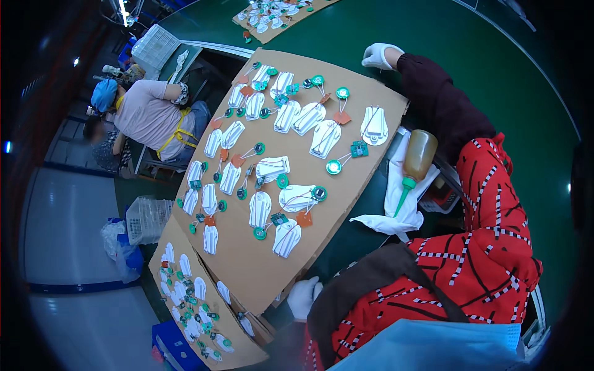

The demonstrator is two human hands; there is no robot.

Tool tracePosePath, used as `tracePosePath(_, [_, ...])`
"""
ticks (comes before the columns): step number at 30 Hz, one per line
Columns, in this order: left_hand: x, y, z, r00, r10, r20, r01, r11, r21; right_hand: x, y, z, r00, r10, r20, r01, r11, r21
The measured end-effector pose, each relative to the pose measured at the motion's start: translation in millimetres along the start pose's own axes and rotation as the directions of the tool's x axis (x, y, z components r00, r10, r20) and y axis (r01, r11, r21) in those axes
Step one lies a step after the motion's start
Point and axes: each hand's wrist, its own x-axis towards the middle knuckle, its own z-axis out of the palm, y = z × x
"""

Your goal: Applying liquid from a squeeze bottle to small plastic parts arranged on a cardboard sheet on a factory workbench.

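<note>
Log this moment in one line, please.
Left hand: beside cardboard sheet | Right hand: near its far edge | White casings: spread across sheet | Brown bottle: on white fabric

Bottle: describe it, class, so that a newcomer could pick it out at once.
Start with the big cardboard sheet bearing white parts. Beside its right edge, find a white cloth with a bottle over part of it. Its amber-brown body and long green nozzle set it apart from the white cloth and parts.

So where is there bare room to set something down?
On the large cardboard sheet, between its lowest white housings and the left hand; on green tabletop between the right hand and far cardboard. The sheet's upper left is crowded.
</note>
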Motion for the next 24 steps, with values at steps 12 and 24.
tracePosePath(12, [25.3, -18.9, 68.6, 0.938, -0.219, -0.269, 0.253, 0.962, 0.099, -89.0, 132.5, 2.3, 0.944, -0.108, -0.313, 0.165, 0.973, 0.164])
tracePosePath(24, [29.5, -5.3, 88.2, 0.866, 0.002, -0.5, 0.118, 0.971, 0.208, -166.1, 131.2, 102.2, 0.744, 0.329, -0.581, 0.346, 0.555, 0.757])
